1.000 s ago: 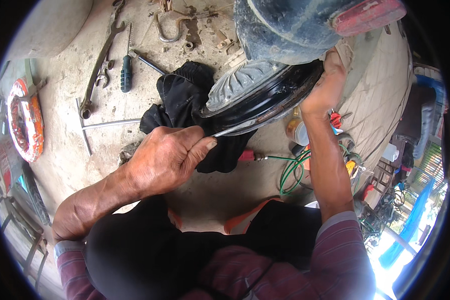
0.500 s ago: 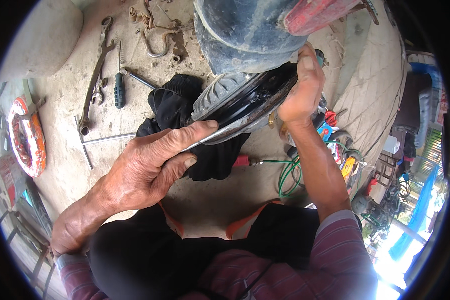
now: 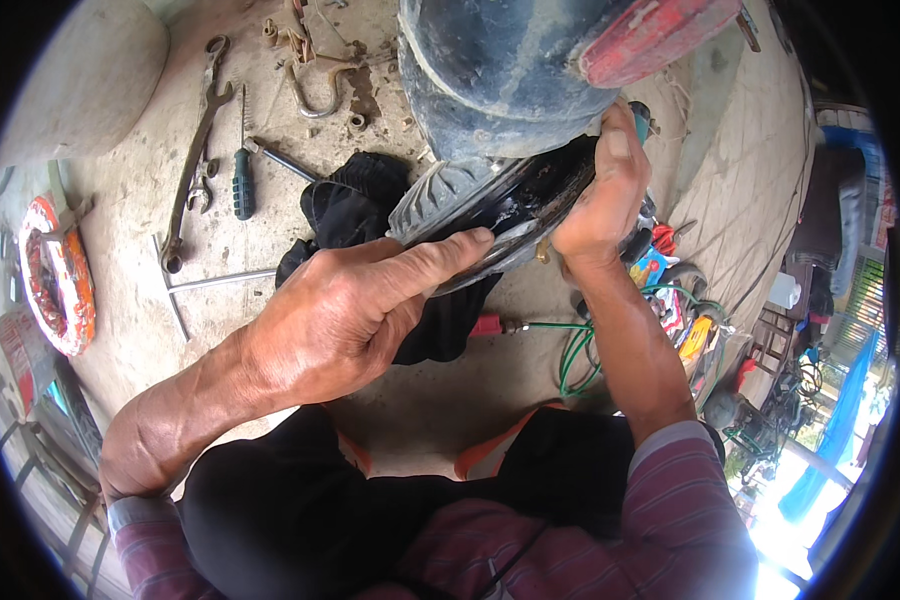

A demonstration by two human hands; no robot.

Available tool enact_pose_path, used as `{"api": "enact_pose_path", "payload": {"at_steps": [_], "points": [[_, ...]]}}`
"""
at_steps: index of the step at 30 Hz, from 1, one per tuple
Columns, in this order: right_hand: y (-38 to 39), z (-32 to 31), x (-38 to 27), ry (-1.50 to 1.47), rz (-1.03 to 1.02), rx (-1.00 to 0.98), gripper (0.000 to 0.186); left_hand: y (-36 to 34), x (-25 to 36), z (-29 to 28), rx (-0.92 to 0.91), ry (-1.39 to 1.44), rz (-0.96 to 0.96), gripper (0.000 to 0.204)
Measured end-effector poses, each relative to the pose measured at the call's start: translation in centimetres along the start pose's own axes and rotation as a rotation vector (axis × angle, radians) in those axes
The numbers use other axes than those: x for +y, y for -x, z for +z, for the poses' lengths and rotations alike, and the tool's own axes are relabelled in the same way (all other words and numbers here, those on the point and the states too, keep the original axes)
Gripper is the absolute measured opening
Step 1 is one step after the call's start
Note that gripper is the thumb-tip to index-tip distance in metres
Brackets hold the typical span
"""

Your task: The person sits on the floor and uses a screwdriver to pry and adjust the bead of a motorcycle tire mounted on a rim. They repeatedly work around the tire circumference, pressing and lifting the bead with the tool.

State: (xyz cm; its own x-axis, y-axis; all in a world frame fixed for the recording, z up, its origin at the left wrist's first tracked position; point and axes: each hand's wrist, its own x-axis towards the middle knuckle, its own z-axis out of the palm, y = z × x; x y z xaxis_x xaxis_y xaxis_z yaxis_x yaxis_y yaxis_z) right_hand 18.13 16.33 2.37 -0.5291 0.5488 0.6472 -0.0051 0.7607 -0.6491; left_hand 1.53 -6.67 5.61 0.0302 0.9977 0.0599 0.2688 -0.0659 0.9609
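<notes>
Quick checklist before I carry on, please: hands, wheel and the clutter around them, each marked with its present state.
1. Right hand on the wheel: ok, it grips the edge at the right.
2. Left hand on the wheel: ok, index finger extended along the near edge.
3. Left palm free of any tool: cannot tell, the curled fingers hide it.
4. Wheel free of the dark mudguard: cannot tell, the mudguard overlaps its upper part in this view.
5. Black cloth away from the wheel: not ok, bunched close against it.
6. Screwdriver clear of both hands: ok, on the floor.
</notes>
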Motion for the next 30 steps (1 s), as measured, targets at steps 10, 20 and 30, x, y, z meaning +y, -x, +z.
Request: {"api": "enact_pose_path", "payload": {"at_steps": [10,20,30], "points": [[0.1,-0.4,-0.4,0.061,0.047,-0.009,0.051,-1.2,1.4,-1.6,-0.077,-0.245,-0.008,0.069],[0.3,0.4,0.0,0.056,-0.097,0.016,0.052,-1.8,1.6,-1.7,-0.048,-0.176,0.045,0.069],[-0.1,-0.8,0.2,0.07,-0.056,-0.02,0.041,1.6,3.5,-2.4,-0.133,-0.426,-0.163,0.074]]}}
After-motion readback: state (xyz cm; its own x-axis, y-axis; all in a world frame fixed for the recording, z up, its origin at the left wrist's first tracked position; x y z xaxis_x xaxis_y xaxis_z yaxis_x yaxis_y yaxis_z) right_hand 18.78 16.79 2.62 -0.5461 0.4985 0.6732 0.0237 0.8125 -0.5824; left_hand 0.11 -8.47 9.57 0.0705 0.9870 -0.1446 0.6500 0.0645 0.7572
